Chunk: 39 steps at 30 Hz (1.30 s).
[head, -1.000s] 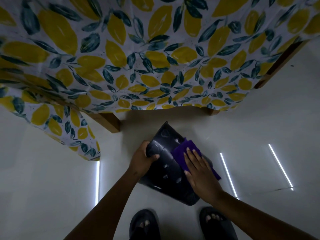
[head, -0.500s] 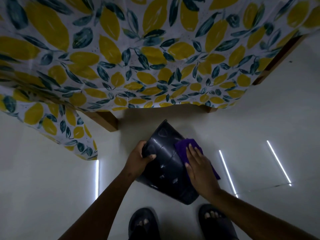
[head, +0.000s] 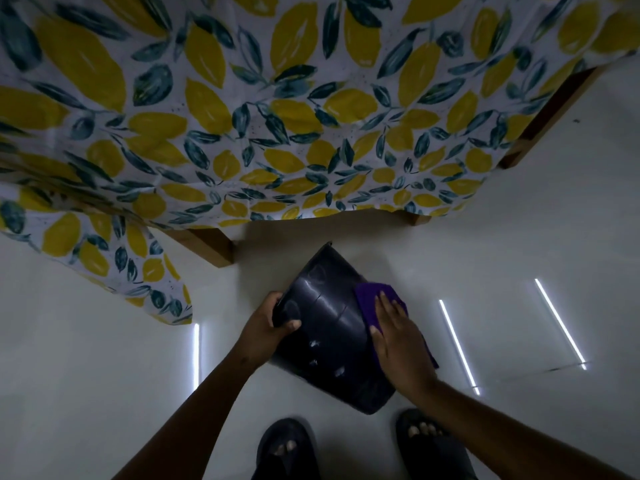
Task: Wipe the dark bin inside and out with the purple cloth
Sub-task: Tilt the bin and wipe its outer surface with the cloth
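The dark bin (head: 329,327) lies tipped on its side on the pale floor, its glossy outer wall facing up. My left hand (head: 268,327) grips the bin's left edge, thumb on the outer wall. My right hand (head: 398,337) lies flat, fingers together, pressing the purple cloth (head: 372,303) against the bin's right side. Part of the cloth sticks out above my fingers and another bit below my wrist. The bin's inside is hidden.
A table draped with a lemon-print cloth (head: 277,116) overhangs just beyond the bin, with a wooden leg (head: 211,247) to the bin's upper left. My two feet in dark sandals (head: 287,448) stand right below the bin. Light strips reflect on the floor (head: 457,344).
My right hand has slid the purple cloth rightward, from the bin's upper face to its right side. The left hand keeps its grip on the bin.
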Tool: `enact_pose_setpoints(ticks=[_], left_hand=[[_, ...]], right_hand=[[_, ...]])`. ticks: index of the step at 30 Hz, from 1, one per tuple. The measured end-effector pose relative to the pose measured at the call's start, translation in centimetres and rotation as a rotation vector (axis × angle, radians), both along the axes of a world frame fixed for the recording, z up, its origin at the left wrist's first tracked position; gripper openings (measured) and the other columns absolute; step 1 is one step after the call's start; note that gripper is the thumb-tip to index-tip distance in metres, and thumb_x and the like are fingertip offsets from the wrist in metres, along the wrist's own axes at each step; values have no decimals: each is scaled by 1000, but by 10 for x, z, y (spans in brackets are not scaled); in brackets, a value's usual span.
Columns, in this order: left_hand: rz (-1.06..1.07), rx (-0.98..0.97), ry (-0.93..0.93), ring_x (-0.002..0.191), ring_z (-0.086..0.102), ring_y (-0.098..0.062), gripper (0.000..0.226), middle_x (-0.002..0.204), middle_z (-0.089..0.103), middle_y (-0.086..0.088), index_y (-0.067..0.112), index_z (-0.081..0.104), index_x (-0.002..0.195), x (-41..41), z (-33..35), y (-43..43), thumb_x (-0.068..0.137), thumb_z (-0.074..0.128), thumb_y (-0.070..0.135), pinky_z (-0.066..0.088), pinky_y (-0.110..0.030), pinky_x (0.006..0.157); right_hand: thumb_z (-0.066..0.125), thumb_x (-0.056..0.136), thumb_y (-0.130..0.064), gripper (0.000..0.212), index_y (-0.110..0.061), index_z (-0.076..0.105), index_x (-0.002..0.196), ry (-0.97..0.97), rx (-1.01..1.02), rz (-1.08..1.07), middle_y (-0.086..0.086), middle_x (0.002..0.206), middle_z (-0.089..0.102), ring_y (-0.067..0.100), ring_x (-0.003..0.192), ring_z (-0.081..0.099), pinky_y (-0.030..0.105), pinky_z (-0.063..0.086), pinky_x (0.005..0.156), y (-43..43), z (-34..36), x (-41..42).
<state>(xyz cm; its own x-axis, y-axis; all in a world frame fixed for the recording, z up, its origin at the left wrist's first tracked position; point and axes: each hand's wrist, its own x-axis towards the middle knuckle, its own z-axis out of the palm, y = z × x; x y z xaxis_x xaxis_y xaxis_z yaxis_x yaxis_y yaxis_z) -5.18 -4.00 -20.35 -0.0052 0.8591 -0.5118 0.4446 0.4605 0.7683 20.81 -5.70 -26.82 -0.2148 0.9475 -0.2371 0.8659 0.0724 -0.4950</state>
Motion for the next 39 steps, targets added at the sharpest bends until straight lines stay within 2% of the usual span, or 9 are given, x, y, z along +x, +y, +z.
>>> enact_pose_setpoints(ticks=[3, 9, 15, 19, 22, 24, 26, 33, 39], left_hand=[[-19, -2, 3, 110, 59, -22, 46, 120, 61, -5, 21, 46, 123, -4, -2, 0, 84, 69, 17, 51, -31, 87], [-35, -22, 17, 113, 58, -21, 48, 122, 59, -3, 24, 44, 122, -3, -1, 2, 83, 70, 17, 49, -22, 83], [-184, -3, 173, 114, 57, -20, 65, 125, 58, -1, 20, 43, 130, 7, 9, 22, 75, 77, 22, 49, -37, 95], [73, 51, 215, 86, 65, -17, 35, 96, 69, 0, 20, 60, 101, 32, 9, 32, 80, 68, 46, 55, -42, 82], [165, 96, 208, 75, 64, -11, 24, 79, 68, 6, 22, 62, 83, 38, 7, 27, 81, 67, 46, 52, -25, 67], [190, 118, 171, 77, 62, -8, 17, 80, 68, 7, 20, 65, 85, 37, 10, 25, 83, 68, 36, 43, -17, 63], [206, 152, 154, 79, 62, -10, 14, 83, 69, 3, 17, 66, 88, 32, 11, 24, 85, 66, 31, 43, -19, 64], [174, 145, 187, 84, 61, -9, 22, 88, 65, 8, 23, 57, 93, 18, -1, 19, 82, 68, 38, 46, -22, 70], [162, 125, 159, 82, 60, -9, 26, 89, 64, 6, 19, 55, 96, 11, -4, 13, 82, 70, 35, 46, -18, 65]], right_hand=[[20, 97, -39, 58, -20, 3, 150, -104, 82, 144, 4, 157, 23, 26, 144, 21, 49, 32, 110, -21, 3, -8], [16, 98, -38, 57, -17, 7, 150, -115, 123, 227, 3, 160, 15, 24, 146, 10, 47, 23, 115, 22, 16, -45], [21, 98, -38, 59, -18, 3, 151, -128, 146, 236, 4, 160, 13, 26, 146, 8, 48, 23, 115, 9, 17, -48], [23, 98, -37, 59, -21, 4, 151, -69, 161, 274, 1, 160, 15, 23, 147, 7, 48, 21, 116, -4, 16, -53], [22, 100, -35, 54, -22, 9, 151, -7, 154, 177, -1, 159, 16, 19, 147, 8, 45, 22, 117, 9, 18, -47], [20, 100, -36, 54, -19, 16, 150, 53, 106, 19, 0, 158, 20, 20, 146, 15, 43, 25, 116, 19, 16, -37], [18, 99, -39, 55, -17, 20, 149, 63, 76, -93, 2, 156, 26, 22, 143, 24, 45, 32, 113, 15, 10, -23], [27, 97, -36, 57, -18, 13, 150, -105, 160, 133, 4, 155, 29, 26, 142, 25, 48, 37, 107, -17, 7, -28], [21, 100, -36, 54, -19, 15, 150, -7, 102, 144, 1, 158, 22, 20, 145, 17, 43, 26, 115, 30, 13, -53]])
